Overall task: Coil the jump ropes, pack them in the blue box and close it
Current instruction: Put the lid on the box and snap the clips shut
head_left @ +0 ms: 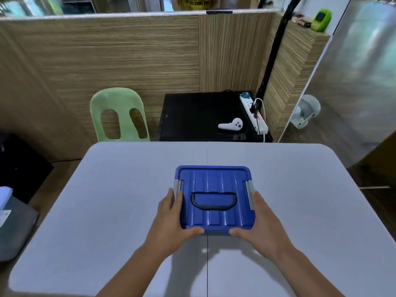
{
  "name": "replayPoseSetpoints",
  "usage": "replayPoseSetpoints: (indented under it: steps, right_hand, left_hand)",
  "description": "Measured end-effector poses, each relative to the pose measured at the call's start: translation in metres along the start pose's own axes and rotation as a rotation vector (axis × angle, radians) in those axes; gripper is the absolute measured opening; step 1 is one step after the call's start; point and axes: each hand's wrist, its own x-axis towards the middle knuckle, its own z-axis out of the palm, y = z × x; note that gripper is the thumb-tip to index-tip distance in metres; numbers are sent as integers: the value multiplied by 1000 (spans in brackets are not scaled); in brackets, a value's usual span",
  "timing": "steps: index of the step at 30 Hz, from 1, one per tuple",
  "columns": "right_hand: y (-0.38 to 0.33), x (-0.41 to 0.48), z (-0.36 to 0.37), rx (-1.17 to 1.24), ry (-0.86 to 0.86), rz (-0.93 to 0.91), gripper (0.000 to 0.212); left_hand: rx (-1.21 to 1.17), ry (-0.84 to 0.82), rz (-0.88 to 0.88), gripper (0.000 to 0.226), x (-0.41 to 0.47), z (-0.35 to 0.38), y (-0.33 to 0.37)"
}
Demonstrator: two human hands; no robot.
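On the grey tabletop (107,189) before me sits the blue box (214,179), closed, its black handle (214,207) lying flat on top. My left hand (169,219) and right hand (263,224) clasp its near corners, fingers laid along the sides by the grey latches (177,186), thumbs across the front.

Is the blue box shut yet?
Shut: the lid lies flat on the box, left hand and right hand holding it. Clips locked or not: cannot tell.
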Motion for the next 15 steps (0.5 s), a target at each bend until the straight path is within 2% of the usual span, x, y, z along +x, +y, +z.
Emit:
replayPoseSetpoints:
  steps: [10, 15]
  right_hand:
    - [-7, 19, 0, 11, 27, -50, 123]
    - [-23, 50, -11, -20, 25, -60, 113]
  left_hand:
    - [40, -6, 2, 129, 24, -3, -4]
    - [33, -1, -8, 126, 57, -13, 2]
